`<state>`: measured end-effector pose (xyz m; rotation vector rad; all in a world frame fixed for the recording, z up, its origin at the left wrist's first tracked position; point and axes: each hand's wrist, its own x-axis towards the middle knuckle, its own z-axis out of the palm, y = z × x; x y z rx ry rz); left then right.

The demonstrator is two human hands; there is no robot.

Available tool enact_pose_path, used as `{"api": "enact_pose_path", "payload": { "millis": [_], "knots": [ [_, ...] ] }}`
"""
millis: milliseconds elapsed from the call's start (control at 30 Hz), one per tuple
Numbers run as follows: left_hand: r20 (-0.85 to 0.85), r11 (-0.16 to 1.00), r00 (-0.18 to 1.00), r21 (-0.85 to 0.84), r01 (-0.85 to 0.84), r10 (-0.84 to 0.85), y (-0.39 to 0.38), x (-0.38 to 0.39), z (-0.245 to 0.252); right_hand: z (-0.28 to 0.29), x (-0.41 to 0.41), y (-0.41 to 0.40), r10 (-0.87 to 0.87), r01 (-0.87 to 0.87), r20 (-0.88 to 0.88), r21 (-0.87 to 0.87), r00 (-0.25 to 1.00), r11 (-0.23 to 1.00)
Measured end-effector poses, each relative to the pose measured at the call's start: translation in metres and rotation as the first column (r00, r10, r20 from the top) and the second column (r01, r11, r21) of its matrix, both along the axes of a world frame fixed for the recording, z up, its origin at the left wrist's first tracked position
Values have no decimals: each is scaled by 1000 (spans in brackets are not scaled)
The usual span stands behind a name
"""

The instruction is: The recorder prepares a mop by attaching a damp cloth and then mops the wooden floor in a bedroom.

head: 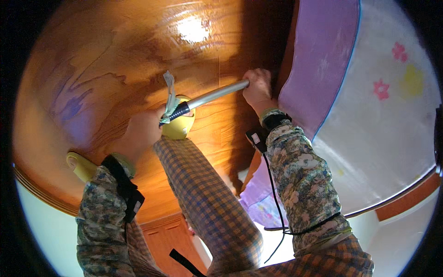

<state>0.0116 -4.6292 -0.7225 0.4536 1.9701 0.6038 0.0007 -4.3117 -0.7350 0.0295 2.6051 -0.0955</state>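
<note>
A silver metal pole (pixel 218 93) slants across the view between both hands. My left hand (pixel 142 128) is closed around its lower left end, beside a black ribbed sleeve (pixel 180 110). Tied there is a pale strip of cloth (pixel 169 90), whose loose end sticks up. Higher and to the right, my right hand (pixel 258 86) grips the other end of the pole, close to the bed's purple side. Whatever the pole continues into beyond either hand is hidden. Under the pole, a yellow slipper (pixel 178 126) is on one foot; the other yellow slipper (pixel 81 166) shows left of my left wrist.
Glossy wood-grain floor (pixel 104 45) spreads out ahead and left. Along the right stands a bed with a purple side cover (pixel 322 52) and a pale flowered top (pixel 373 138). A black cord (pixel 271 187) hangs by my right forearm. Behind is an orange-brown wooden door (pixel 173 242).
</note>
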Motion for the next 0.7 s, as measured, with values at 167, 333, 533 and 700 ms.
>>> {"api": "enact_pose_path", "payload": {
  "millis": [167,333,533,700],
  "knots": [
    [-21,980,980,28,197,-197,9,11,3,9,64,8,-163,149,-163,-97,973,984],
    [-60,931,929,-2,366,-365,-11,39,-6,-9,144,-32,-504,506,58,-58,862,860],
    [121,959,954,-38,280,-274,35,-12,14,-42,138,10,-393,419,236,-71,889,905],
    [114,988,983,82,132,-141,34,-20,26,-37,137,0,-432,492,359,-96,828,865]
  ]
}}
